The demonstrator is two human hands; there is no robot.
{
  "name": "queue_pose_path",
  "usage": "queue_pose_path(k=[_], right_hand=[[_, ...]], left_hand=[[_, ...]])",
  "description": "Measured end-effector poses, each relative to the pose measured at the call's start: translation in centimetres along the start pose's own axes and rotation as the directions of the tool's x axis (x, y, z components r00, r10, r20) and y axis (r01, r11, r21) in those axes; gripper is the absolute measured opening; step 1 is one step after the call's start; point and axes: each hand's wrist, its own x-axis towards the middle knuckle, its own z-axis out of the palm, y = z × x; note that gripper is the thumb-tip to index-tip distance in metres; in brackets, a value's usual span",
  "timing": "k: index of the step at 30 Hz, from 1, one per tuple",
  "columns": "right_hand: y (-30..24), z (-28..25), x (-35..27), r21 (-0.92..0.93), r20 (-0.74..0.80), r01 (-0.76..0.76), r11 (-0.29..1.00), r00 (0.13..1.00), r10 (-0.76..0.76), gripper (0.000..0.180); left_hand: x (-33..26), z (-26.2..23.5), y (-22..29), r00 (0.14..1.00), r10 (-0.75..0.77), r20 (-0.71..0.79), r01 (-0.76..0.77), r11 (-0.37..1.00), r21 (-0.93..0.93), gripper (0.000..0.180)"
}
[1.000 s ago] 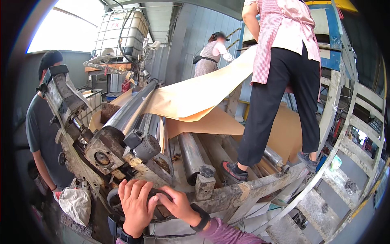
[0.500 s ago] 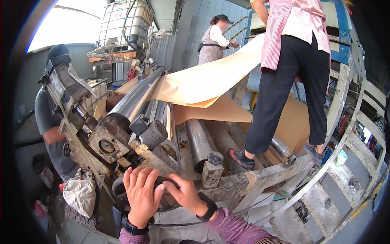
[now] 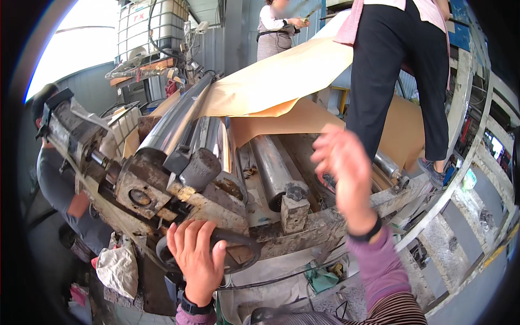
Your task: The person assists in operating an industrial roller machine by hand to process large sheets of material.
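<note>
My left hand point(image 3: 196, 254) lies over the rim of a black handwheel point(image 3: 246, 250), fingers bent across it and thumb apart. My right hand point(image 3: 346, 168) is raised off the wheel, smeared by motion. Its fingers look apart, with nothing visible in them. Behind the wheel stands a dirty machine bearing block point(image 3: 142, 196) at the end of a shiny metal roller point(image 3: 179, 122). From the rollers a wide sheet of brown paper point(image 3: 271, 78) stretches up to the right. A second roller point(image 3: 271, 168) lies lower in the frame.
A person in dark trousers point(image 3: 387, 70) stands on the machine frame at right. Another person in an apron point(image 3: 273, 32) is at the back, and one in grey point(image 3: 65, 184) at left. Metal steps point(image 3: 433, 265) and a curved rail run along the right. A pale cloth bag point(image 3: 118, 271) hangs at lower left.
My right hand has left the handwheel and swung up to the right. The left hand stays at the wheel. The view has shifted, and the person in grey appears lower.
</note>
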Motion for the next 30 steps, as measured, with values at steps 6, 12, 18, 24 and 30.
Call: queue_pose_path(k=[6,12,18,24,30], right_hand=[[10.6,-15.3,14.0,0.371,-0.298,-0.327,0.869,0.844,0.445,0.031],[25.7,-15.7,19.9,0.502,-0.222,-0.483,0.717,0.729,0.647,0.091],[36.8,-13.1,23.6,0.698,-0.2,-0.417,0.582,0.667,0.718,0.104],[43.9,-10.6,25.4,0.835,-0.17,-0.286,0.471,0.68,0.713,0.101],[43.0,-8.4,29.6,0.884,0.073,-0.259,0.389,0.899,0.433,0.109]], left_hand=[[0.6,0.2,1.8,0.999,-0.017,0.033,0.017,1.0,0.003,0.044],[1.4,-0.1,2.3,0.999,-0.034,0.008,0.034,0.999,0.034,0.049],[2.4,1.0,3.6,0.995,-0.078,-0.057,0.087,0.984,0.156,0.058],[2.7,1.6,3.9,0.992,-0.106,-0.062,0.114,0.984,0.134,0.062],[2.8,1.8,4.1,0.982,-0.171,-0.076,0.181,0.972,0.148,0.065]])
